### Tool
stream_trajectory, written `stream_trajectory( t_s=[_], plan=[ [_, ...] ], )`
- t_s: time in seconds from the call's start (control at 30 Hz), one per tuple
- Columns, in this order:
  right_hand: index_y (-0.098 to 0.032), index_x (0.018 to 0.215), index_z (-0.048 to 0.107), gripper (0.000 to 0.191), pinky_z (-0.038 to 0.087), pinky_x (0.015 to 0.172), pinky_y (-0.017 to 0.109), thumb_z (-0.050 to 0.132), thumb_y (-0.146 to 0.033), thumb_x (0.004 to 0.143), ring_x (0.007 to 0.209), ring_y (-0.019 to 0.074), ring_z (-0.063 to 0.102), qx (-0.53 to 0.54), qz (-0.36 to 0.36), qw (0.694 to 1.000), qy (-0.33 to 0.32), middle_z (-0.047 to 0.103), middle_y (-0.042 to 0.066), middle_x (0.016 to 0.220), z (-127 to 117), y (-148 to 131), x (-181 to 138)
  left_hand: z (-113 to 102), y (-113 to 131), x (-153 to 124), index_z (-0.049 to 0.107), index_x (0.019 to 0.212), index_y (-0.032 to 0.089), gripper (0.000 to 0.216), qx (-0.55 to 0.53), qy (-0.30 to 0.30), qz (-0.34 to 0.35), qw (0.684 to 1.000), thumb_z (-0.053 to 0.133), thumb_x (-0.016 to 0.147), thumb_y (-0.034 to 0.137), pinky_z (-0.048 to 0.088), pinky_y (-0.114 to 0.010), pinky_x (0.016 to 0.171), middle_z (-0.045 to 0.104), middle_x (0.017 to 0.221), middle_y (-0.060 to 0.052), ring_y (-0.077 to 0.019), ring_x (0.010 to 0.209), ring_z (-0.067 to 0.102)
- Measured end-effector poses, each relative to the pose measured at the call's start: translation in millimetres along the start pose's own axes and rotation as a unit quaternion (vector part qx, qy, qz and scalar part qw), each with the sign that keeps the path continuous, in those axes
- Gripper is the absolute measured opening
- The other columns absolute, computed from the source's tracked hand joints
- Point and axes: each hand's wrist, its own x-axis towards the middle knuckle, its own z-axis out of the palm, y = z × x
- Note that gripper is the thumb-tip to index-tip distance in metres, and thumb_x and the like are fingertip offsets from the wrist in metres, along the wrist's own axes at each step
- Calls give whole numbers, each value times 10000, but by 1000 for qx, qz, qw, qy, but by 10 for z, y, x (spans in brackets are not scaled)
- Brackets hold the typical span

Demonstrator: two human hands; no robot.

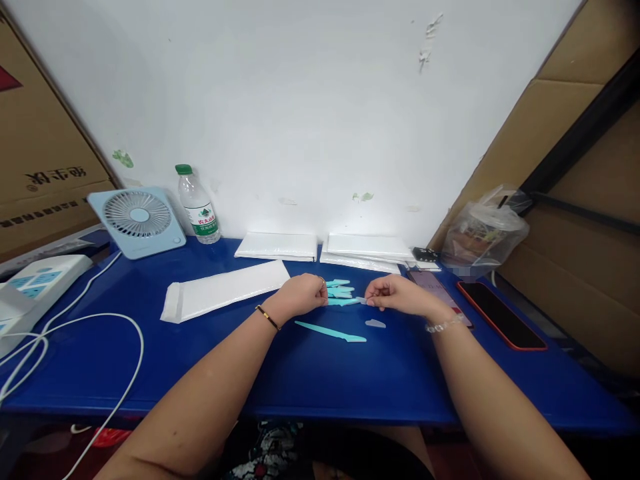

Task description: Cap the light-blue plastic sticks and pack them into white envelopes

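Note:
Pinched in my left hand (305, 295) is a turquoise eyebrow razor (343, 302), its blade end pointing right. My right hand (393, 295) grips a small clear blade cover (362, 301) at the razor's tip; whether the cover is on the blade or only touching it, I cannot tell. Behind the held razor lie several more turquoise razors (340, 287), partly hidden by my left hand. A separate turquoise razor (331, 331) rests on the table in front of my hands. To its upper right sits a loose clear cover (375, 324).
White padded envelopes (276, 245) lie along the wall, and another envelope (225, 292) is left of my hands. A fan (137, 220), a water bottle (200, 207) and a power strip (40, 287) stand left. At right are phones (503, 315) and a bagged cup (483, 230).

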Motion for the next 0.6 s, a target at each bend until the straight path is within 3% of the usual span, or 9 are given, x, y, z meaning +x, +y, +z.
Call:
stream_trajectory(
  t_s=[0.1, 0.33, 0.43, 0.6],
  plan=[
    [-148, 833, 656, 320, 488, 615, 273, 663, -450, 726, 622, 148, 619, 47, -14, 998, 41, 658, 43, 694, -5, 27, 16, -9, -41, -7, 615, 793, 194, 127, -55, 14, 18, 998, 527, 777, 285, 373, -228, 547, 654, 781, -21, -149, 682, 571],
    [-155, 748, 689, 293, 531, 730, 341, 779, -395, 605, 725, 186, 651, 127, -82, 964, 218, 698, 69, 767, -74, 84, 23, -77, -136, -28, 543, 853, 188, 162, -206, 21, 6, 978, 466, 813, 325, 417, -227, 575, 618, 724, -7, -132, 647, 562],
    [-156, 714, 687, 288, 539, 728, 352, 793, -390, 585, 733, 198, 659, 123, -93, 958, 240, 706, 78, 784, -49, 79, 35, -71, -161, -9, 545, 859, 181, 169, -228, 16, 2, 974, 484, 798, 326, 420, -226, 571, 618, 730, -13, -131, 651, 561],
    [-157, 752, 697, 307, 550, 717, 354, 793, -399, 588, 732, 207, 676, 132, -74, 965, 213, 720, 75, 766, 7, 85, 74, -36, -186, 22, 551, 859, 178, 173, -231, 23, 16, 972, 485, 797, 325, 417, -225, 568, 602, 727, -14, -125, 637, 539]
  ],
)
